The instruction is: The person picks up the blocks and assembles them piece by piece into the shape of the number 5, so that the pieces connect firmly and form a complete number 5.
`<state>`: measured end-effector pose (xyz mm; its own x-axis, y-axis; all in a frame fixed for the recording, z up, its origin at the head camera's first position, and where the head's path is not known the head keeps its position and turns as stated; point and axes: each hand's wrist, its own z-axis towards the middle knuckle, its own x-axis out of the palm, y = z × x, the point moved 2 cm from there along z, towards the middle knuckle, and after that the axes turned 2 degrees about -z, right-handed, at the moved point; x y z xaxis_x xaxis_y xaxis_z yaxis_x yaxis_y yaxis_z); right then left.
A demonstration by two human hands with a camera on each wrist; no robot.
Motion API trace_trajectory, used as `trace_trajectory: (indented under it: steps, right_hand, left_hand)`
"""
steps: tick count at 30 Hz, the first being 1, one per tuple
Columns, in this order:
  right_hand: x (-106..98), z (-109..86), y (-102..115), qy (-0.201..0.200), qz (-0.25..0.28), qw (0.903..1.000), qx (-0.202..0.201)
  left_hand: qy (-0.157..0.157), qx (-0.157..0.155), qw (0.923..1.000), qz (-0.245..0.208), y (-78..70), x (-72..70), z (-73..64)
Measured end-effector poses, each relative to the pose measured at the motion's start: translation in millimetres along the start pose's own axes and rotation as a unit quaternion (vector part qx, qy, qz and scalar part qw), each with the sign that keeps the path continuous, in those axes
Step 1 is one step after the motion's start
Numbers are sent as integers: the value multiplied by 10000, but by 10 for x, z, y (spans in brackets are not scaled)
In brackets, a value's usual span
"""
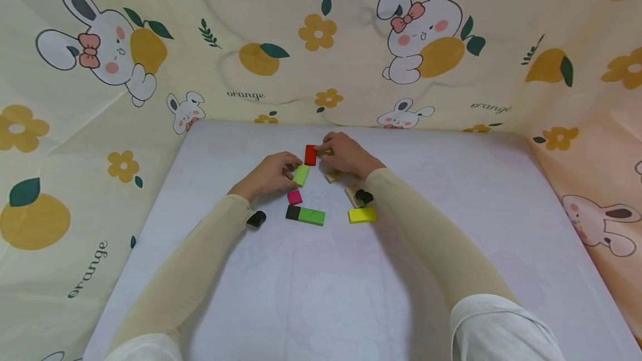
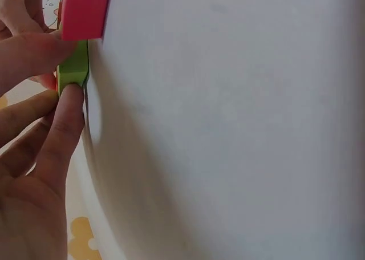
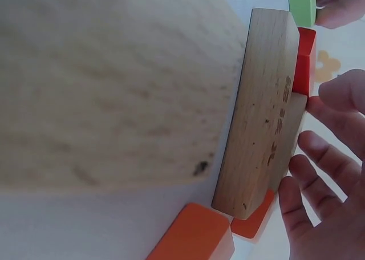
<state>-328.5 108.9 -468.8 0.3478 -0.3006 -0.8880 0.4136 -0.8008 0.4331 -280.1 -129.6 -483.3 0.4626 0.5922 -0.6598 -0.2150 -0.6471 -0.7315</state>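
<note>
In the head view my left hand (image 1: 268, 174) pinches a light green block (image 1: 301, 175) between thumb and fingers. The thumb presses the block's end in the left wrist view. A red block (image 1: 310, 155) stands just beyond the green one. My right hand (image 1: 347, 154) touches the red block's right side with its fingertips. From the right wrist view, its fingers (image 3: 319, 151) are spread along a row with the red block, wooden blocks (image 3: 259, 112) and an orange block (image 3: 254, 217). The right hand and arm hide part of this row from the head view.
A pink block (image 1: 295, 197), black block (image 1: 293, 213) and green block (image 1: 312, 216) lie nearer on the white table (image 1: 351, 294). To the right are a wooden block (image 1: 353, 196) and a yellow block (image 1: 362, 215). Patterned fabric (image 1: 281, 15) walls the table's back and sides.
</note>
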Motion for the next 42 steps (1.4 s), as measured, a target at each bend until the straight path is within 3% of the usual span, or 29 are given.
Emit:
trace_trajectory:
  steps: [18,32,42]
  right_hand:
    - [5,-14,4,11,-2,10000,9]
    - [12,25,-20,-61,-269,9994,-206]
    - [0,4,5,-5,-185,9997,-145]
  left_hand:
    - [-144,45,9971,751,-111,108,58]
    - [-194,244,9965,774,-160,135,101]
    - [-165,145,9963,834,-162,151,113]
